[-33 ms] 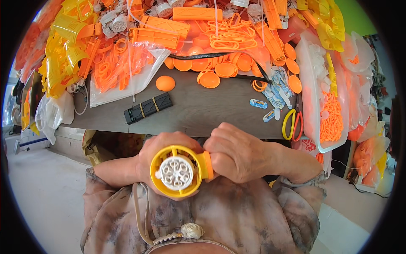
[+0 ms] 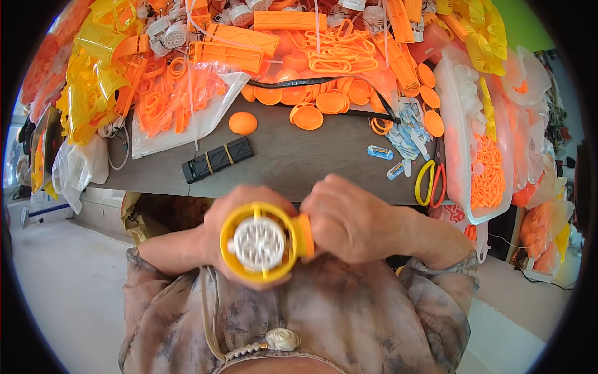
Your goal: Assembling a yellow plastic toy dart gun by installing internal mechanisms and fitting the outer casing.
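A bubble gun with a yellow ring-shaped front is held close to my chest. Inside its ring sits a white round nozzle, its looped pattern smeared by motion. My left hand wraps round the yellow body from behind and the left, its fingers mostly hidden. On the other side, my right hand is closed in a fist against the orange side part; how its fingers grip underneath is hidden.
Before me on the dark table lie a black bar with bands, an orange cap, stickers and scissors. Orange and yellow parts pile up at the back. A clear bin stands at the right edge.
Both hands and the bubble gun have risen slightly toward the table. The white nozzle's pattern, sharp before, is now blurred.
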The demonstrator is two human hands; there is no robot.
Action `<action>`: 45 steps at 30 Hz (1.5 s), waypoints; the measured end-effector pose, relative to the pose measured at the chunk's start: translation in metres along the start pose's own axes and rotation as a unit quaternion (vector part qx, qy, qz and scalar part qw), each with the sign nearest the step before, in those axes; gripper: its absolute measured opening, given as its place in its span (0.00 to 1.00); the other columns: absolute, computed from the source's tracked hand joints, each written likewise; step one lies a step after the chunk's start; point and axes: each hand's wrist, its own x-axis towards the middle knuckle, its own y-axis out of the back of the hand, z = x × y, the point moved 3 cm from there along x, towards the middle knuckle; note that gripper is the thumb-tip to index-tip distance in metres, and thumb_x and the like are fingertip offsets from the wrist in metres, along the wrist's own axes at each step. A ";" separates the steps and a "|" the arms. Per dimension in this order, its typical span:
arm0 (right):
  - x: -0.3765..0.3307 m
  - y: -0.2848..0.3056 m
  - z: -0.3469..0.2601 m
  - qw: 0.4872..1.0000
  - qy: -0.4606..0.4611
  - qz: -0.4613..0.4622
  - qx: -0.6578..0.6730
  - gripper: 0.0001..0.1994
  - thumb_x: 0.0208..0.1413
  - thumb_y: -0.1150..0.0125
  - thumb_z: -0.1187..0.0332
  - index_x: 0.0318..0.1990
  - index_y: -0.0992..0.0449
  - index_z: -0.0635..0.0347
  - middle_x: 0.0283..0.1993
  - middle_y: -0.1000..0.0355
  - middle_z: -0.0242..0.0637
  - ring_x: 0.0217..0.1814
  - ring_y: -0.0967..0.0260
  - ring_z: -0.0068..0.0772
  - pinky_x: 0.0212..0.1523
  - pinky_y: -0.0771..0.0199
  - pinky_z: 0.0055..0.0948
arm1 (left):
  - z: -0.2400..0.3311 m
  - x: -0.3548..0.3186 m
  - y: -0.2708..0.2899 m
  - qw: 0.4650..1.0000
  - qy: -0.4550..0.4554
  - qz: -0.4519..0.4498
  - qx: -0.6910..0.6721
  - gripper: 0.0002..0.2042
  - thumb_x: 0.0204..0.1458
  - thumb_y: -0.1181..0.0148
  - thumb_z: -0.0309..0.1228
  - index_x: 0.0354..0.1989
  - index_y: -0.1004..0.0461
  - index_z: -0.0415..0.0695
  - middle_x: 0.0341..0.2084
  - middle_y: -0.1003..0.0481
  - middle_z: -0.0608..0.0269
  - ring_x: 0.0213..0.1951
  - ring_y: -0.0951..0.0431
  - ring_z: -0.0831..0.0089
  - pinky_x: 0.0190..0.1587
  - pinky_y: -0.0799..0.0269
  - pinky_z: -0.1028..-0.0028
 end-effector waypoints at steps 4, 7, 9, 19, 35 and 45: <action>0.000 0.003 0.029 0.995 -0.098 0.010 -0.032 0.20 0.41 0.33 0.63 0.34 0.35 0.66 0.34 0.36 0.44 0.32 0.36 0.45 0.33 0.34 0.36 | -0.035 0.005 0.011 0.983 0.172 0.061 -0.024 0.38 0.19 0.24 0.37 0.45 0.32 0.34 0.34 0.27 0.60 0.35 0.26 0.72 0.41 0.30 0.74; -0.013 0.021 0.051 0.981 -0.158 0.106 -0.026 0.20 0.45 0.33 0.63 0.42 0.32 0.63 0.38 0.33 0.40 0.39 0.32 0.43 0.41 0.32 0.31 | -0.051 -0.005 0.009 0.924 0.236 0.164 -0.252 0.37 0.23 0.24 0.37 0.47 0.32 0.35 0.37 0.26 0.58 0.36 0.25 0.71 0.42 0.29 0.72; -0.035 0.036 0.068 0.960 -0.252 0.114 -0.049 0.16 0.47 0.35 0.66 0.41 0.32 0.63 0.38 0.32 0.40 0.38 0.32 0.40 0.40 0.32 0.30 | -0.054 -0.005 0.006 0.863 0.294 0.198 -0.361 0.37 0.27 0.25 0.37 0.49 0.34 0.35 0.39 0.26 0.56 0.38 0.24 0.69 0.43 0.27 0.70; -0.026 0.039 0.108 0.916 -0.332 0.147 -0.169 0.05 0.51 0.41 0.73 0.34 0.29 0.64 0.30 0.32 0.39 0.33 0.32 0.36 0.33 0.33 0.30 | -0.064 -0.008 0.000 0.856 0.335 0.125 -0.372 0.34 0.31 0.29 0.34 0.51 0.34 0.35 0.39 0.25 0.54 0.42 0.24 0.66 0.46 0.27 0.67; -0.080 0.090 0.092 0.880 -0.406 0.121 -0.213 0.05 0.52 0.43 0.73 0.33 0.29 0.66 0.32 0.31 0.39 0.33 0.32 0.34 0.35 0.33 0.29 | -0.088 -0.015 -0.002 0.826 0.315 0.163 -0.437 0.38 0.32 0.32 0.36 0.55 0.39 0.38 0.41 0.28 0.52 0.40 0.24 0.61 0.43 0.24 0.64; -0.123 0.151 0.083 0.793 -0.511 0.149 -0.297 0.07 0.53 0.43 0.70 0.35 0.28 0.66 0.32 0.31 0.38 0.34 0.32 0.30 0.39 0.33 0.26 | -0.084 -0.013 -0.002 0.846 0.275 0.149 -0.432 0.34 0.29 0.33 0.32 0.51 0.36 0.36 0.39 0.27 0.54 0.38 0.25 0.67 0.42 0.27 0.69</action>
